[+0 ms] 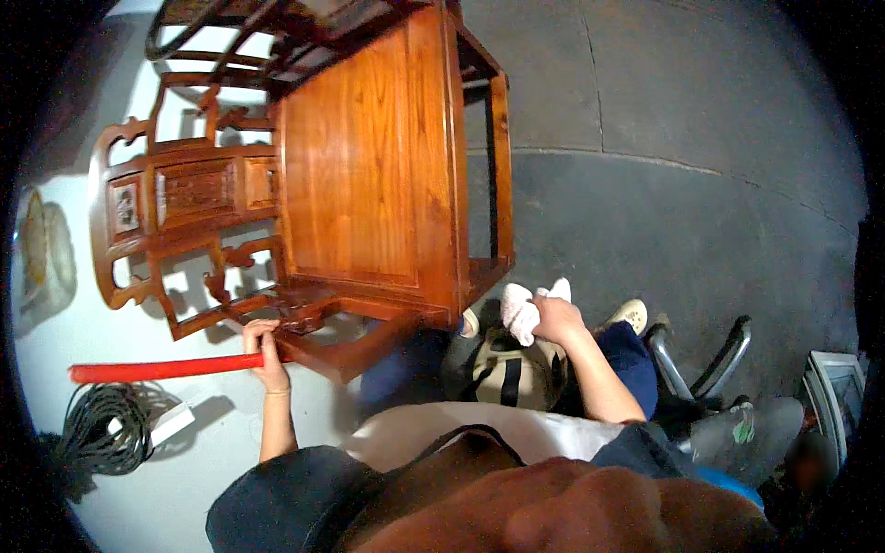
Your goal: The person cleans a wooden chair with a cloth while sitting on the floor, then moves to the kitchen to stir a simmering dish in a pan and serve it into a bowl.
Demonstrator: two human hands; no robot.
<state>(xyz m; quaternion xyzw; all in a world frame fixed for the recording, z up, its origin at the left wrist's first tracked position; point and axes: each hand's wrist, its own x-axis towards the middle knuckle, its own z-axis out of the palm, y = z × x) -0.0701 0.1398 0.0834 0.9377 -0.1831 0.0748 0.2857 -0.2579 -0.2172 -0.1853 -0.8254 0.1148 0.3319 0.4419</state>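
A carved reddish-brown wooden chair [369,157] lies tipped over, its flat panel toward me and its openwork back [198,189] to the left. At its near left corner is my left hand [269,358], fingers curled on the frame. A long red bar [166,370] runs leftward from this hand; whether the fingers also hold it is hidden. My right hand [559,321] is closed around a bunched white cloth [522,313], to the right of the chair and apart from it.
On the pale surface lie a coil of black cord [106,429] and a small white box [172,424]. A beige and black round stool or bag [509,376] is under me. Curved metal tubes [678,364] stand at right, near framed panels [834,396]. A clear bag [46,253] sits far left.
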